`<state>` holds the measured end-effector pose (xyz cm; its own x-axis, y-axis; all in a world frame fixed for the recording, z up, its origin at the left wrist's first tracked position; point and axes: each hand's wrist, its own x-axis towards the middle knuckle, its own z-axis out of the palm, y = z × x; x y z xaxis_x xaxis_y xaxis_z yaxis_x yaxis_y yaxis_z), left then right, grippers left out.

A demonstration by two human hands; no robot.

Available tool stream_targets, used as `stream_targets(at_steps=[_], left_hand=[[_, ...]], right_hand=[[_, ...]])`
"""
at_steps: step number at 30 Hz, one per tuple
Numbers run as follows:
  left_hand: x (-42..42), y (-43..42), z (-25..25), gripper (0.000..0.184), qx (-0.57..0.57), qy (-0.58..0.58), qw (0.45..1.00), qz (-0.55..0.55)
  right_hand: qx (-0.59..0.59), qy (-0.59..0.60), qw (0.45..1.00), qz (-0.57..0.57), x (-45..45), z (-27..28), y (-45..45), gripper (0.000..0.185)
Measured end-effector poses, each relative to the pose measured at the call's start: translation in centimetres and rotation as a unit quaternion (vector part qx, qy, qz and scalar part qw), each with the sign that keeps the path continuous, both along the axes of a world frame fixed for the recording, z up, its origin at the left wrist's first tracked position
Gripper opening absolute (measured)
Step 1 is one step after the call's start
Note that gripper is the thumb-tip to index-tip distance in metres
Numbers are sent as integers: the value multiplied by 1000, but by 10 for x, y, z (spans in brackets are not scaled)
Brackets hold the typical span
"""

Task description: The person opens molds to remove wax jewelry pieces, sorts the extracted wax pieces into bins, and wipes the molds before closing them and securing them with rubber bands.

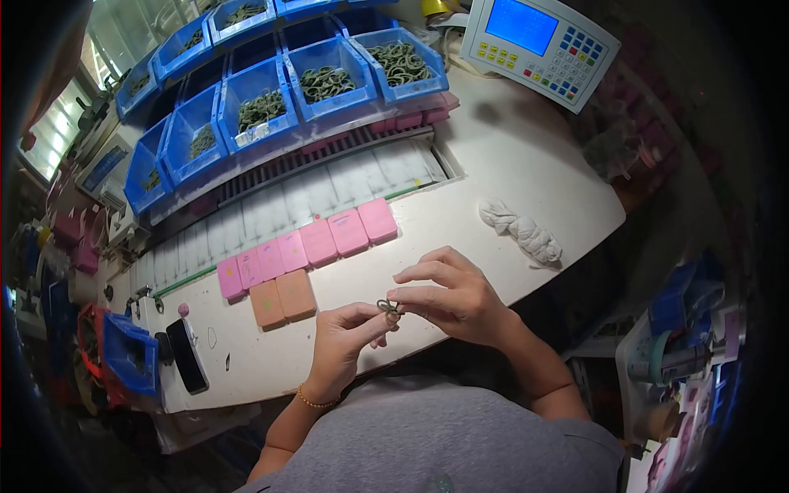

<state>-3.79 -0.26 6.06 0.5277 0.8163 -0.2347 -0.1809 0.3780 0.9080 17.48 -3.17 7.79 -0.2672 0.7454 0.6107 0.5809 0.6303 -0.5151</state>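
Observation:
My left hand (345, 335) pinches small dark grey-green rings (388, 306) between thumb and fingers, just above the front edge of the white table. From the other side my right hand (454, 297) meets the same rings with its thumb and fingertips; its other fingers are curved and raised. How many rings there are is too small to tell. Beyond the hands lies a row of several pink blocks (347, 232), with two orange-brown blocks (296, 294) in front of its left part.
Blue bins (322, 76) of dark ring-shaped parts stand in tiers at the back. A keypad unit with a blue screen (521, 25) is at back right. A twisted white cloth (521, 233) lies right; a phone (187, 355) and blue tray (130, 355) sit left.

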Motion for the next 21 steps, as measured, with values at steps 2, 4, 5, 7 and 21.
stream_targets(at_steps=[2, 4, 5, 7, 21], left_hand=[[0, -1, 1, 12, 7, 6, 1000, 4], [2, -2, 2, 11, 26, 38, 999, 17], [3, -2, 2, 11, 27, 38, 999, 16], [4, -4, 0, 11, 43, 54, 997, 30], [10, -1, -19, 26, -143, -148, 977, 55]], right_hand=[[17, -7, 1000, -4, -2, 3, 2, 29], [34, -13, 999, -8, -3, 3, 4, 24], [46, -1, 998, -37, -4, 0, 4, 22], [59, 12, 996, -66, -4, -4, 5, 20], [102, -7, 981, -167, -39, -27, -10, 24]])
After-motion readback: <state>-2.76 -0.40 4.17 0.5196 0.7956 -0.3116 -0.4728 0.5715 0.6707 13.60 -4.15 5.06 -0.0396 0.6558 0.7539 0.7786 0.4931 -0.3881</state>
